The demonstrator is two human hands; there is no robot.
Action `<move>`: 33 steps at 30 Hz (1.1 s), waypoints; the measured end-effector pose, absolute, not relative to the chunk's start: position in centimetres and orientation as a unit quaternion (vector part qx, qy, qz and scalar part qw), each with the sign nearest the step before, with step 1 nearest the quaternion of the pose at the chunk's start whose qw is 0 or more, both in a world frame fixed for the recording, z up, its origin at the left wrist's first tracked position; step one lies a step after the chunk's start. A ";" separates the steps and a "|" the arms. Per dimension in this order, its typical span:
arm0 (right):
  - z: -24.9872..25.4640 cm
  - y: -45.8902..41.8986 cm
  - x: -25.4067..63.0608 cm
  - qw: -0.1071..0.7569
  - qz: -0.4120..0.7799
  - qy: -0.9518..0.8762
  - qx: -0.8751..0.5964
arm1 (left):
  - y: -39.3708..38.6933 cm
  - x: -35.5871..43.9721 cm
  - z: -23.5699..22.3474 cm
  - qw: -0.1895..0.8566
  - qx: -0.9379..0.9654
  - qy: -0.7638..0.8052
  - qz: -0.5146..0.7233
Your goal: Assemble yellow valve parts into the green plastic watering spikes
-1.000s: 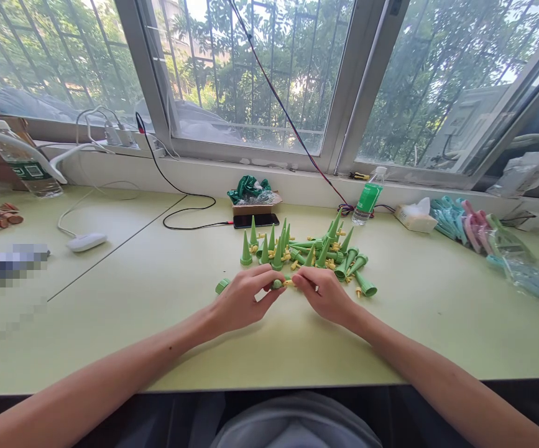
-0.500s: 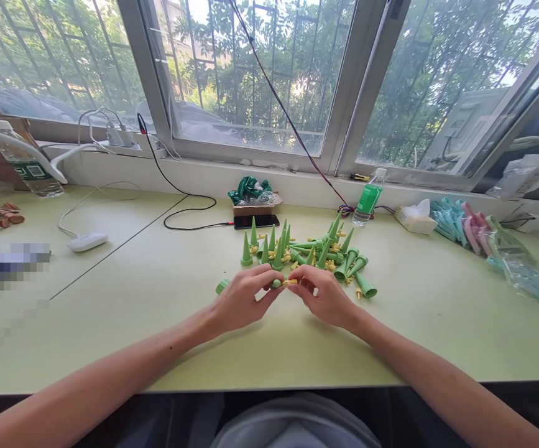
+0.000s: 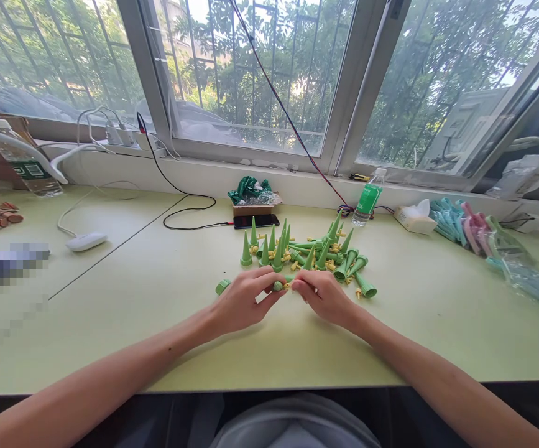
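Observation:
Between the thumb and fingers of my left hand (image 3: 244,300) is a green plastic watering spike (image 3: 278,286), mostly hidden by the fingers. A small yellow valve (image 3: 286,286) sticks out of its right side. The closed fingertips of my right hand (image 3: 324,296) pinch at the valve's outer end and cover it. Just beyond both hands lies a cluster of green cone-shaped spikes (image 3: 245,252), several upright and others lying on their sides, with yellow valves among them. Left of my left hand, a ribbed green piece (image 3: 222,286) rests on the table, partly hidden.
A phone (image 3: 256,221) on a cable lies behind the spikes, before a small box (image 3: 253,208) holding green plastic. Farther right stand a water bottle (image 3: 369,198) and a tissue pack (image 3: 415,218). Bagged plastic items (image 3: 474,227) fill the right side. A white mouse-shaped device (image 3: 86,241) lies left.
My right fingers drew back slightly, showing more of the yellow valve, then closed over its end again. My left hand keeps its hold on the spike, nearly still.

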State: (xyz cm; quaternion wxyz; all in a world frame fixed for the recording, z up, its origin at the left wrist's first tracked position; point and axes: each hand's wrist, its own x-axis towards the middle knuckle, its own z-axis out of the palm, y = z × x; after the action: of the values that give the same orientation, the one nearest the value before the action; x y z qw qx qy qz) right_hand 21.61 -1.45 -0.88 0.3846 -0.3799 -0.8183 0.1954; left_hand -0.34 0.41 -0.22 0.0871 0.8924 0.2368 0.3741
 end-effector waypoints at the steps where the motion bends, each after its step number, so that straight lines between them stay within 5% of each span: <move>1: -0.9 -1.4 21.6 0.384 0.192 -0.820 -0.378 | 0.4 -0.3 -0.2 0.088 0.894 0.235 0.372; 33: -0.9 -1.5 21.6 0.382 0.195 -0.807 -0.406 | 0.5 -0.2 -0.3 0.058 0.888 0.246 0.384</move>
State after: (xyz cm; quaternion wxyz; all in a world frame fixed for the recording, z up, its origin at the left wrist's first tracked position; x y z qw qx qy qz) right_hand 21.57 -1.46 -0.91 0.3820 -0.4065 -0.8069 0.1947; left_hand -0.19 0.46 -0.25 0.0584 0.8880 0.2457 0.3842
